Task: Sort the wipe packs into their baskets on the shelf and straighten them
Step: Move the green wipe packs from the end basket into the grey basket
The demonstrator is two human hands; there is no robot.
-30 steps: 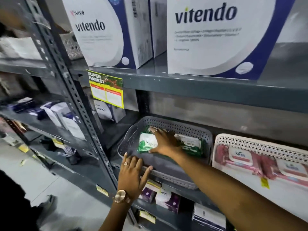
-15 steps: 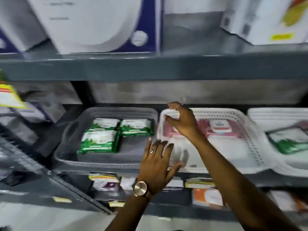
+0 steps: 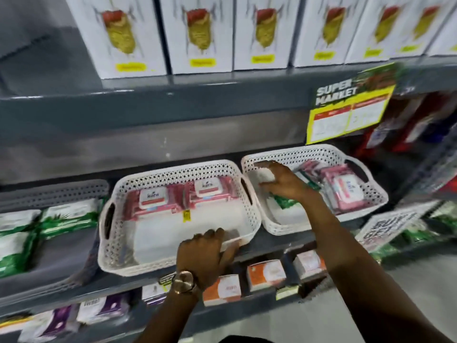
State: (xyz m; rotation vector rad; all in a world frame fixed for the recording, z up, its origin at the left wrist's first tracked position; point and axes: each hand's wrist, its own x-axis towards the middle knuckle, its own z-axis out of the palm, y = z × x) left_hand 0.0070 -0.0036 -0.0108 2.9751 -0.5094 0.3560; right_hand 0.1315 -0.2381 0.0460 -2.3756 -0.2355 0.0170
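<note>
reaching right hand [image 3: 279,180] over green pack [image 3: 286,201]

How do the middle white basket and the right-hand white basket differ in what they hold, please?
The middle white basket holds only pink packs, lying flat in a row; the right white basket mixes green and pink packs, with the pink ones leaning. The left hand is on the middle one; the right hand reaches into the other. Both are perforated.

The right hand [image 3: 280,179] is now over the far-right white basket [image 3: 319,154], above a green pack [image 3: 284,201], no longer at the middle white basket [image 3: 173,174]. The left hand [image 3: 205,256] now grips that middle basket's near rim.
</note>
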